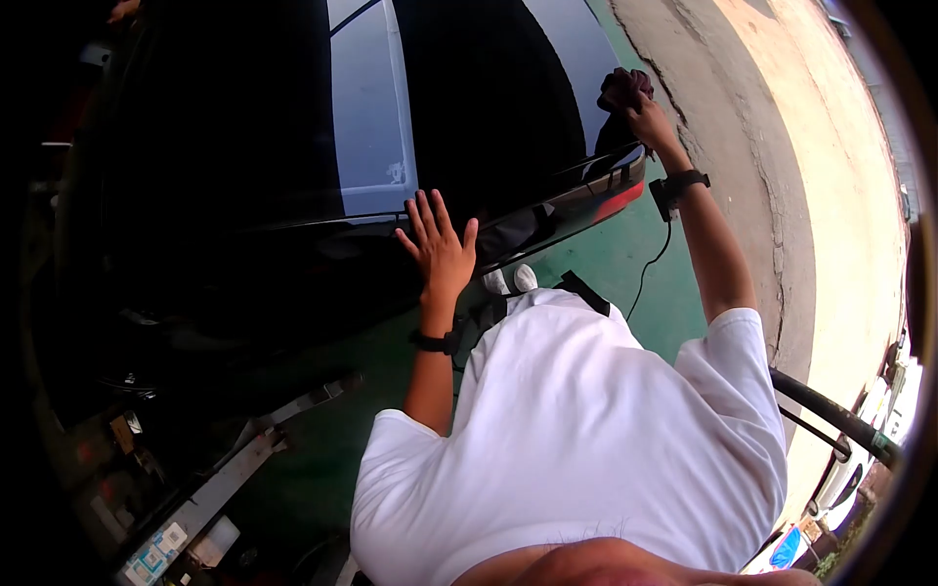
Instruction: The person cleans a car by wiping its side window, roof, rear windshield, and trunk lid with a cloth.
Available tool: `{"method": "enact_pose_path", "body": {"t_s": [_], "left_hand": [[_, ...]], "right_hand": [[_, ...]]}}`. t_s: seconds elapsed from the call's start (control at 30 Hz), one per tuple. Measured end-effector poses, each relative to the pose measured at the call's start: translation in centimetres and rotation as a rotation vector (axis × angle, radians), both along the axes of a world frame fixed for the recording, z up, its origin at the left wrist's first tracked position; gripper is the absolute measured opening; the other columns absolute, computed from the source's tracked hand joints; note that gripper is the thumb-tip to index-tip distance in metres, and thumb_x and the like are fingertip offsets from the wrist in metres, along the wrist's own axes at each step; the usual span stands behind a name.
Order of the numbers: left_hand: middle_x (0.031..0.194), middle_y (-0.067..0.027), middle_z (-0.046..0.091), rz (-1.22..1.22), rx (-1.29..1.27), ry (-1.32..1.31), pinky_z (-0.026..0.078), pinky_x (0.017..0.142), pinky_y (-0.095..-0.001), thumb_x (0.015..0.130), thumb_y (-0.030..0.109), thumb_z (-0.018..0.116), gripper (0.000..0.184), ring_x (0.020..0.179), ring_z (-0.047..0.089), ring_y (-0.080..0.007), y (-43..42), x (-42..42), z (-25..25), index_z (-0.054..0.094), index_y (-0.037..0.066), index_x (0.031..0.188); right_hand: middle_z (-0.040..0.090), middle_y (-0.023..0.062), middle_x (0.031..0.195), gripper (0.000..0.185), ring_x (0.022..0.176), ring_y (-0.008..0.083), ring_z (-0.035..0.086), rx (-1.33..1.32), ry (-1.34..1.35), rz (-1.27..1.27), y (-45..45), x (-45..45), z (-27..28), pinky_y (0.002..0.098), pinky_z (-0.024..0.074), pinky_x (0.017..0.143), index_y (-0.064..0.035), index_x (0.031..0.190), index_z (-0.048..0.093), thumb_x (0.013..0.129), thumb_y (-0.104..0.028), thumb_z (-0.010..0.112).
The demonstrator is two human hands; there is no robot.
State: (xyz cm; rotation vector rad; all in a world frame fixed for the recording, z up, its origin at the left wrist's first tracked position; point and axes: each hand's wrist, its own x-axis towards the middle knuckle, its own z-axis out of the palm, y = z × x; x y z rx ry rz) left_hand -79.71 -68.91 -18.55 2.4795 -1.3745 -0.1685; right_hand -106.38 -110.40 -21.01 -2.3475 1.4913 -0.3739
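A glossy black car (479,107) takes up the upper middle of the head view, its surface mirroring a bluish light patch. My left hand (442,244) lies with fingers spread on the car's near edge. Farther to the right, my right hand (653,125) grips a dark maroon cloth (625,90) against the car's corner. Below that hand is a red tail light (619,202). Parts of the right fingers are hidden by the cloth's folds. Each wrist wears a black band, and a cable (645,273) hangs from the right one.
Green floor (576,249) lies under the car, with cracked concrete (752,176) to the right. At lower left stands a metal beam (205,503) amid clutter. A dark pole (831,410) extends at right, near a white vehicle (845,483). Deep shadow covers the left side.
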Motion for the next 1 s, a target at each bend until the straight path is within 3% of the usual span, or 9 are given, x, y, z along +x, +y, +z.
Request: {"method": "enact_pose_path", "body": {"t_s": [0.07,0.13,0.2,0.3,0.47,0.7,0.8,0.93,1.0], "left_hand": [[0.169,-0.0173,0.014,0.002,-0.007,-0.001,0.004,0.118,-0.0689,0.102,0.056,0.044,0.083,0.157,0.007,-0.035,0.2,-0.1,0.2,0.014,0.009,0.163],[0.169,-0.0168,0.014,-0.004,-0.012,0.011,0.002,0.118,-0.0687,0.102,0.056,0.044,0.083,0.157,0.006,-0.0344,0.2,0.0,0.1,0.014,0.009,0.163],[0.169,-0.0159,0.013,0.017,0.004,0.0,-0.001,0.118,-0.0686,0.102,0.059,0.041,0.084,0.157,0.004,-0.0336,0.2,0.0,0.0,0.011,0.009,0.163],[0.169,-0.0152,0.014,0.046,-0.018,-0.03,-0.001,0.119,-0.0662,0.102,0.057,0.044,0.083,0.157,0.005,-0.0329,0.0,-0.4,-0.2,0.012,0.01,0.163],[0.168,-0.0217,0.008,0.183,-0.154,0.066,0.003,0.12,-0.0653,0.103,0.055,0.044,0.081,0.156,0.006,-0.0396,-1.6,-2.6,1.0,0.012,0.012,0.163],[0.168,-0.0246,-0.002,0.258,-0.178,0.256,0.002,0.12,-0.0657,0.103,0.063,0.031,0.082,0.156,-0.001,-0.0422,-11.5,-12.9,2.0,0.005,0.014,0.164],[0.168,-0.0251,-0.001,0.378,-0.211,0.379,-0.001,0.12,-0.0664,0.104,0.063,0.021,0.08,0.155,-0.002,-0.0425,-16.3,-15.6,1.9,0.004,0.013,0.164],[0.167,-0.0261,0.008,0.346,-0.637,0.431,-0.001,0.121,-0.0635,0.107,0.057,0.021,0.075,0.155,0.001,-0.0426,-19.5,-16.2,1.3,0.014,0.007,0.162],[0.167,-0.0257,0.012,0.362,-0.666,0.396,0.002,0.124,-0.0567,0.107,0.055,0.023,0.074,0.156,0.005,-0.0414,-19.8,-15.5,1.2,0.016,0.004,0.161]], "right_hand": [[0.056,0.0259,0.131,0.051,0.113,0.0462,0.059,-0.202,0.151,-0.031,8.8,3.0,4.2,0.0532,0.05,0.091,-0.0126,0.135,0.056,0.087,-0.024,0.067],[0.05,0.0231,0.134,0.055,0.114,0.0453,0.055,-0.309,0.118,0.164,14.3,5.4,5.0,0.0523,0.0501,0.089,-0.0151,0.138,0.054,0.085,-0.024,0.069],[0.053,0.0187,0.13,0.054,0.115,0.0365,0.054,-0.331,0.075,0.378,20.0,8.3,6.7,0.0432,0.0466,0.09,-0.0186,0.135,0.058,0.082,-0.023,0.069],[0.054,0.0164,0.132,0.055,0.117,0.0328,0.054,-0.358,0.017,0.606,23.8,10.1,7.5,0.0416,0.0453,0.091,-0.0196,0.136,0.059,0.082,-0.022,0.069],[0.056,0.011,0.132,0.051,0.118,0.0292,0.054,-0.406,-0.15,0.763,18.3,7.6,6.2,0.0414,0.0449,0.092,-0.0249,0.138,0.06,0.088,-0.024,0.068],[0.052,0.016,0.137,0.047,0.121,0.0346,0.052,-0.436,-0.044,0.463,2.7,1.6,4.0,0.0475,0.044,0.095,-0.0227,0.139,0.057,0.093,-0.029,0.062],[0.052,0.0166,0.14,0.048,0.125,0.0343,0.05,-0.434,-0.155,0.703,6.8,2.1,4.6,0.0541,0.041,0.098,-0.0221,0.138,0.057,0.091,-0.027,0.062],[0.056,0.0113,0.133,0.05,0.12,0.0281,0.054,-0.328,-0.185,0.93,11.2,0.5,5.8,0.045,0.0424,0.098,-0.0235,0.137,0.06,0.087,-0.028,0.065],[0.057,0.0087,0.128,0.05,0.117,0.0258,0.055,-0.316,-0.204,0.977,10.4,0.3,5.4,0.0434,0.0425,0.097,-0.0241,0.136,0.06,0.087,-0.028,0.066]]}}
